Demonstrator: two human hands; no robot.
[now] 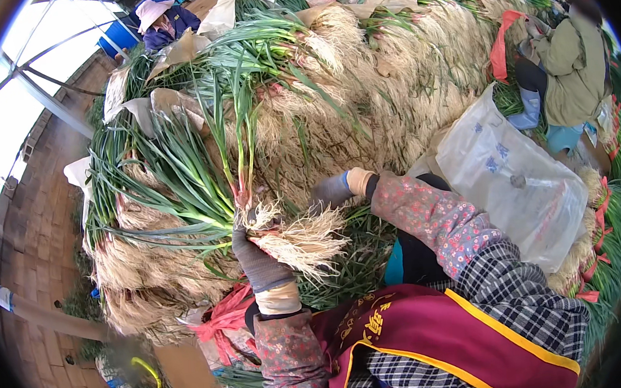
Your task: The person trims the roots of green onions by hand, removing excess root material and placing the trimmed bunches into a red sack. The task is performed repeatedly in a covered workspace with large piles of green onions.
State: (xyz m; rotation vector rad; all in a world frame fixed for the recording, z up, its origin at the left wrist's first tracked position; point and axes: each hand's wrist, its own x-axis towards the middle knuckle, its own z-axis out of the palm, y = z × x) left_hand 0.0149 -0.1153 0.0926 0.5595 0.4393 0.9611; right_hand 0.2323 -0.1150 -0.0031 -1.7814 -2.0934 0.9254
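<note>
Left of the translucent plastic sack (520,179), the gloved left hand (260,263) is clamped on a bunch of green onions (298,243), and the right hand (331,191), whose grip I cannot tell, is apart, nearer the sack.

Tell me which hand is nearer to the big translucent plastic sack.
The right. The right hand is to the left of the translucent plastic sack, not touching it; the left hand is farther left and lower in view, holding green onions.
</note>
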